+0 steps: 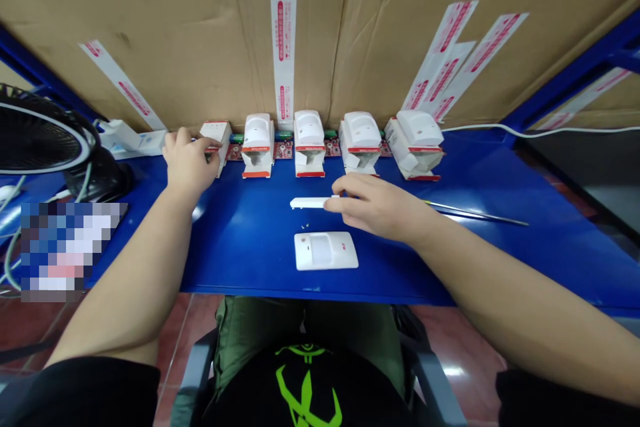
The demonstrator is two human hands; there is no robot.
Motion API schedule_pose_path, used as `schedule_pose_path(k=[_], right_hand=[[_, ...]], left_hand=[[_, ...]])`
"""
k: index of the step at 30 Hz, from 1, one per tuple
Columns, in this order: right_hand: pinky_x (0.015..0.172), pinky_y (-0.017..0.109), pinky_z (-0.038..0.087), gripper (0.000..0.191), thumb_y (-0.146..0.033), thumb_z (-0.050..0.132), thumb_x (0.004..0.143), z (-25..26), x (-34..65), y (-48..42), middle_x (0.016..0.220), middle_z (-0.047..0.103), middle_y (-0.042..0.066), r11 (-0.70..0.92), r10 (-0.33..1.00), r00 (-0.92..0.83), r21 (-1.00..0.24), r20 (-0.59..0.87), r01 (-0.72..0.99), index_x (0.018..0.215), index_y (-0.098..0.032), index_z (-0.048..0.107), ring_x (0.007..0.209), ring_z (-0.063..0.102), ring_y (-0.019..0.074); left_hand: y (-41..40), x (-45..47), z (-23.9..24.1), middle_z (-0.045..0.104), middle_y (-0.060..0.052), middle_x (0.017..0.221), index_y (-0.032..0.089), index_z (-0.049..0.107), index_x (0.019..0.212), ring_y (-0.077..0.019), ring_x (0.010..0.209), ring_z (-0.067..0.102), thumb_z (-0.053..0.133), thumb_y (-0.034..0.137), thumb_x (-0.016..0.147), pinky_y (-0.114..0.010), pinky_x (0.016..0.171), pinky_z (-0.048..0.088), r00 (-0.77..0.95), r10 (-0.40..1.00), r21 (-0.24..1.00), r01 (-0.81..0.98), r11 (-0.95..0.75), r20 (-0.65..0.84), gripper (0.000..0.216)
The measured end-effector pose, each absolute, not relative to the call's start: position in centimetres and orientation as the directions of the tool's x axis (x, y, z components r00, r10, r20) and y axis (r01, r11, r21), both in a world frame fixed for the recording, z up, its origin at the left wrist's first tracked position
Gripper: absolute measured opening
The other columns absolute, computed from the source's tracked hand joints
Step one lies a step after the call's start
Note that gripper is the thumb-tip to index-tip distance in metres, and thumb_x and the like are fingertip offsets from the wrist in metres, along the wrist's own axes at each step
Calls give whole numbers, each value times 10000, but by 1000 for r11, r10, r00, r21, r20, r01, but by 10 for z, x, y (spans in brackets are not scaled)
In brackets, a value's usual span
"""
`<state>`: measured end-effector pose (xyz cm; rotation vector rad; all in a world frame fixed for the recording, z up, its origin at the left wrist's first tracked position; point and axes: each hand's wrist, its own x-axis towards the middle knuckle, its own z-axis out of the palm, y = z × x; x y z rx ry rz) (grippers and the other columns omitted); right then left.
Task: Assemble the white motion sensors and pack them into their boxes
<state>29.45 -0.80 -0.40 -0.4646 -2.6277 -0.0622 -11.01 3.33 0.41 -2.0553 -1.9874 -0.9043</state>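
- My left hand (189,161) is closed over the top of the leftmost small white-and-red box (216,138) at the far edge of the blue table (250,240).
- My right hand (376,205) pinches one end of a flat white plastic piece (309,202).
- Nearer me lies a white sensor cover (325,250).
- Four open boxes with sensors (309,143) stand to the right.
- Behind my right hand, a thin rod (480,214) is partly hidden.
- The black fan (40,137) at left is cut off.
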Motion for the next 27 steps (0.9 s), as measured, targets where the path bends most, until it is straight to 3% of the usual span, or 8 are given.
schedule_pose_path(k=[4, 7, 12, 16, 20, 27], right_hand=[[862, 419, 591, 430, -180, 639, 902, -7, 298, -5, 1167, 750, 121, 848, 528, -713, -239, 462, 473, 1328, -232, 612, 1006, 722, 295], [851, 444, 587, 494, -280, 730, 825, -7, 299, -3, 1118, 772, 119, 784, 620, -677, -294, 396, 546, 1301, -216, 617, 970, 739, 325], [872, 468, 571, 484, -351, 750, 828, -6, 296, -3, 1081, 774, 124, 766, 643, -670, -307, 370, 565, 1280, -211, 646, 976, 731, 345], [897, 471, 565, 475, -350, 749, 837, -6, 297, -3, 1104, 775, 122, 769, 639, -674, -323, 371, 552, 1281, -217, 645, 1005, 725, 347], [897, 470, 566, 470, -360, 748, 848, -5, 297, -2, 1107, 779, 128, 764, 645, -671, -333, 365, 553, 1282, -213, 647, 1008, 727, 349], [903, 469, 574, 456, -318, 735, 848, -2, 296, -3, 1141, 789, 137, 755, 651, -677, -377, 342, 536, 1280, -202, 645, 1032, 737, 354]], left_hand=[[32, -103, 8, 693, -84, 1437, 271, 879, 1114, -473, 1449, 480, 621, 476, 943, -726, 1114, 407, -72, 880, 244, 968, -51, 469, 371], [34, -91, 18, 635, -131, 1554, 271, 868, 1170, -492, 1503, 440, 590, 390, 985, -732, 1163, 385, -22, 918, 110, 994, -24, 396, 354], [50, -74, 39, 598, -133, 1613, 256, 873, 1136, -512, 1552, 387, 636, 358, 992, -723, 1209, 321, 111, 981, -109, 990, -94, 161, 295], [60, -69, 46, 727, -134, 1406, 279, 889, 1081, -470, 1441, 501, 646, 270, 983, -688, 1172, 358, 140, 990, -196, 972, -130, 36, 262], [66, -67, 46, 760, -148, 1325, 280, 884, 1140, -441, 1412, 530, 577, 214, 1005, -660, 1160, 384, 138, 990, -256, 957, -138, -17, 341], [88, -72, 69, 752, -127, 1439, 316, 848, 1272, -454, 1437, 556, 599, 359, 983, -633, 1184, 426, 64, 991, -256, 962, -93, -119, 384]])
